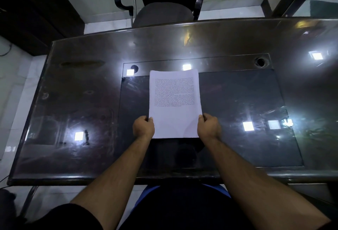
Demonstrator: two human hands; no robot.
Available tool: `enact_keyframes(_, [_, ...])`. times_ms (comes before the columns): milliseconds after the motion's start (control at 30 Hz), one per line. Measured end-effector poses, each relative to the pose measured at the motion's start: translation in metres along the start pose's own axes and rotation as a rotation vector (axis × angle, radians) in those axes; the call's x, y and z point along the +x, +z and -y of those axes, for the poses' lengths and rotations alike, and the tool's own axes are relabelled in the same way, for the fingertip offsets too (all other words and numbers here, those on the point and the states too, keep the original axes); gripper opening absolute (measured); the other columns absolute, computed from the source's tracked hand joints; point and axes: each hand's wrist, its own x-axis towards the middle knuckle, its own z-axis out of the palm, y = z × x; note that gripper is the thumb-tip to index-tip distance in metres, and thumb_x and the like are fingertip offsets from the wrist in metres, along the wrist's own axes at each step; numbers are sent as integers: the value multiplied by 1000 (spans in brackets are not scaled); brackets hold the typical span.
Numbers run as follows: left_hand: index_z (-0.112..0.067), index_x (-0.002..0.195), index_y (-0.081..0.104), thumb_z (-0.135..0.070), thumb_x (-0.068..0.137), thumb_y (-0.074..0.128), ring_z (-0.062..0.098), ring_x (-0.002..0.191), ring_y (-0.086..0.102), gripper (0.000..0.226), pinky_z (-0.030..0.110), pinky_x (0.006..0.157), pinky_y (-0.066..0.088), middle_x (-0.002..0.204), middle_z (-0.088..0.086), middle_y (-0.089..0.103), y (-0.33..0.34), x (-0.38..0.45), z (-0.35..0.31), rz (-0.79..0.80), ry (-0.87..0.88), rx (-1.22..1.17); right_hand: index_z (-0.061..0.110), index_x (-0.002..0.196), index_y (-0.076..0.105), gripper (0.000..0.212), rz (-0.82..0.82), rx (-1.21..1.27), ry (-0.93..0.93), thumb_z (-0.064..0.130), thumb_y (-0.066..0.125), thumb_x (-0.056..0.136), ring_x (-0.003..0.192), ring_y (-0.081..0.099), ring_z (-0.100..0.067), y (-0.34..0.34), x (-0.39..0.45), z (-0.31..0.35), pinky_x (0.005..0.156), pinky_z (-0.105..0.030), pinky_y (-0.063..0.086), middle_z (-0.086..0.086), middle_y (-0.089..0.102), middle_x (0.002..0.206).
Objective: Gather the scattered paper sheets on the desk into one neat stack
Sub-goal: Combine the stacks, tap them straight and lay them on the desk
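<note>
Paper stack (175, 99) is the landmark: white sheets, printed text on the top page, edges lined up, sitting over the middle of the dark glossy desk (76, 101). Whether it rests flat or is lifted slightly, cannot tell. Left hand (143, 128) grips the stack's near-left edge, fingers curled round it, thumb on top. Right hand (209, 126) grips the near-right edge the same way, fingers curled. Both forearms run from the stack back toward the person at the near edge of the desk.

Under the stack is a darker inset panel (247, 101) in the desktop. Beyond the stack's far-left corner is a round cable hole (135, 68); a second hole (260, 62) sits far right of the stack. Bright square ceiling-light reflections (248, 126) dot the surface on both sides of the stack. Past the stack's far edge, behind the desk, stands a black office chair (162, 10) with armrests. No loose sheets visible beside the stack.
</note>
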Motion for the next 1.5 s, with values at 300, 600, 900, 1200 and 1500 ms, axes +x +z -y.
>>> enact_keyframes(300, [-10,83,68,-19,93,51,22,73,62,21,27,60,50,81,2,67,-1,-4,13,65,-2,-30,15,94,72,34,40,20,-29,36,46,93,79,63,-30,-1,-8,-11,68,-32,53,-12,69,92])
enact_keyframes(600, [-12,99,62,-19,84,75,21,84,64,21,29,70,50,98,2,68,-2,-6,28,71,-8,-27,15,105,71,19,51,167,52,25,65,89,91,66,-27,-8,-22,-27,82,-35,53,-5,72,99])
enact_keyframes(900, [-12,96,63,-19,80,79,21,82,63,24,27,66,48,102,8,71,-6,1,29,92,-25,-7,15,107,72,22,39,162,127,24,68,87,96,67,-27,-9,-26,-22,83,-32,51,-5,73,103])
enact_keyframes(1200, [-22,144,47,-10,85,62,28,105,58,63,37,87,51,126,9,49,-10,5,11,86,427,343,26,138,54,53,2,-30,-169,13,59,87,109,56,-27,-17,-28,5,85,-37,49,-7,54,123])
enact_keyframes(1500, [-30,155,24,-18,94,60,29,111,56,72,39,91,53,124,11,48,-8,25,-5,233,449,727,21,141,48,51,56,-448,-312,15,56,90,107,50,-27,-15,-14,14,81,-38,50,-8,47,126])
